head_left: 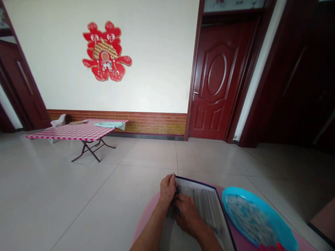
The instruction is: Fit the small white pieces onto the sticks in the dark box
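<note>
The dark-rimmed tray has bare room between the forearms (grey sticks beyond), left hand curled at its corner, right hand bent over sticks, both fingers' grips unclear

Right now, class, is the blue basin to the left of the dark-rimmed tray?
No, the blue basin stands to the right of the dark-rimmed tray.

The shallow tray is showing a smooth, matt lining, and the basin is shining like glossy plastic. The floor tiles are reflecting light with a polished finish, while the door is gleaming like varnished wood.
</note>
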Tool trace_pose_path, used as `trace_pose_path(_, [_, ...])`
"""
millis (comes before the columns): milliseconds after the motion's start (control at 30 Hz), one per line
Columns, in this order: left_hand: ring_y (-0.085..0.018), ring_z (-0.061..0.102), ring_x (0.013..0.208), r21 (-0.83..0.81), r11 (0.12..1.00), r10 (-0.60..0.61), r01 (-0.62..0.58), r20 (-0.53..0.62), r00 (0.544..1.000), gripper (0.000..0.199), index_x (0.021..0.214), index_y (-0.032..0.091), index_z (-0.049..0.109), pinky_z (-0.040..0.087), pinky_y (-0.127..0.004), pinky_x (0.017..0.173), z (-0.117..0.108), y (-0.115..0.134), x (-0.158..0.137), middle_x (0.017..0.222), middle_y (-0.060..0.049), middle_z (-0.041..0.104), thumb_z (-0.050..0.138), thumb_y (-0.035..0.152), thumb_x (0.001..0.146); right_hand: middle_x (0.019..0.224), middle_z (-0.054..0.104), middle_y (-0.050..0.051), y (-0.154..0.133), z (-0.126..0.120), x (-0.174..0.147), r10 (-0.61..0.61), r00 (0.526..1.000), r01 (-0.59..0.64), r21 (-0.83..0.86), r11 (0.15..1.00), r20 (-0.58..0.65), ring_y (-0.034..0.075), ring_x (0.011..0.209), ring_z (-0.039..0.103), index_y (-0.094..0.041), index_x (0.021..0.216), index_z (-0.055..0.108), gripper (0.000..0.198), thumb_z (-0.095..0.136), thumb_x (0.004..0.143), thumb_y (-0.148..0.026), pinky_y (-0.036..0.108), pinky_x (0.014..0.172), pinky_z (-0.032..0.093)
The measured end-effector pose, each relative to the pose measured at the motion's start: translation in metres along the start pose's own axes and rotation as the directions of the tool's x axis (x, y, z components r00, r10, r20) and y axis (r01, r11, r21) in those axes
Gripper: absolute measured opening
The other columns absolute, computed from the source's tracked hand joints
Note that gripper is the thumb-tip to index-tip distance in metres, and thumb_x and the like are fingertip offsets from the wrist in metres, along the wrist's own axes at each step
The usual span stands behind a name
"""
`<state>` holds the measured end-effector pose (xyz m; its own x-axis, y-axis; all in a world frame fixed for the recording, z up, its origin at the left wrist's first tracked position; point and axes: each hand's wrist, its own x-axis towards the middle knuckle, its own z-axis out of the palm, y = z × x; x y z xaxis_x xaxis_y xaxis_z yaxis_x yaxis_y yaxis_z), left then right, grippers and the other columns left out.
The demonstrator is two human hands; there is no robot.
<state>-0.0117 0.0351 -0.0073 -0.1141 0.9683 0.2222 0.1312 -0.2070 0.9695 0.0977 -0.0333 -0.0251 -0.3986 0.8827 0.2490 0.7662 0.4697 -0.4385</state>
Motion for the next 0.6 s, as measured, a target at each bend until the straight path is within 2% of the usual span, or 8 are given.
trace_pose_path(133, [-0.01, 0.039, 0.041, 0.0, 1.0, 0.002, -0.002, 0.003, 1.0, 0.039, 0.062, 0.021, 0.05, 0.034, -0.022, 0.044, 0.0002, -0.0009, -0.0001, 0.045, 0.007, 0.039, 0.04, 0.051, 0.084, 0.107, 0.065, 0.009, -0.0011, -0.0023, 0.0, -0.017, 1.0, 0.017, -0.011, 1.0, -0.002, 0.028, 0.108, 0.054, -0.019, 0.09, 0.068, 0.029, 0.056, 0.066, -0.01, 0.042, 0.094, 0.036])
trace_pose_path(400, [-0.011, 0.043, 0.046, 0.022, 0.999, 0.038, -0.038, -0.008, 0.999, 0.04, 0.061, 0.021, 0.049, 0.035, -0.022, 0.047, 0.0016, -0.0057, 0.0007, 0.049, 0.005, 0.043, 0.04, 0.051, 0.085, 0.105, 0.066, 0.009, -0.0016, -0.0036, 0.0013, -0.028, 0.999, 0.028, 0.006, 1.0, -0.019, 0.027, 0.104, 0.057, -0.019, 0.095, 0.066, 0.035, 0.054, 0.064, -0.008, 0.038, 0.09, 0.039])
trace_pose_path(600, [-0.012, 0.045, 0.049, 0.028, 0.998, 0.049, -0.049, -0.009, 0.999, 0.038, 0.062, 0.021, 0.051, 0.036, -0.023, 0.05, 0.0012, -0.0043, 0.0012, 0.05, 0.004, 0.045, 0.04, 0.05, 0.085, 0.104, 0.067, 0.008, -0.0053, -0.0104, 0.0023, -0.027, 0.997, 0.03, 0.051, 0.998, -0.068, 0.025, 0.102, 0.058, -0.021, 0.096, 0.065, 0.031, 0.052, 0.07, -0.009, 0.035, 0.089, 0.04])
